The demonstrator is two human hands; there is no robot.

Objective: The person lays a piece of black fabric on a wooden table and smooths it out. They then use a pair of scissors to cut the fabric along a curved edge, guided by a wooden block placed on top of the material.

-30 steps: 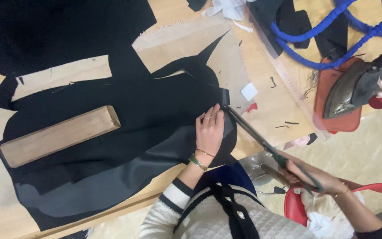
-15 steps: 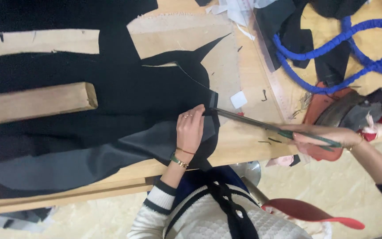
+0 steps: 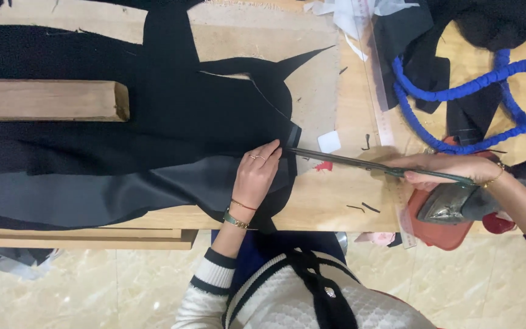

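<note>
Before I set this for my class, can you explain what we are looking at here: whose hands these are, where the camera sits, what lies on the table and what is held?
The camera sits on a person's head, looking down at their own two bare hands; there is no machine. The left hand presses flat on black cloth spread over a wooden table. The right hand holds long scissors, their tips at the cloth's edge. A wooden block lies on the cloth. To the right are a blue cord, a clear ruler and an iron on a red pad.
</note>
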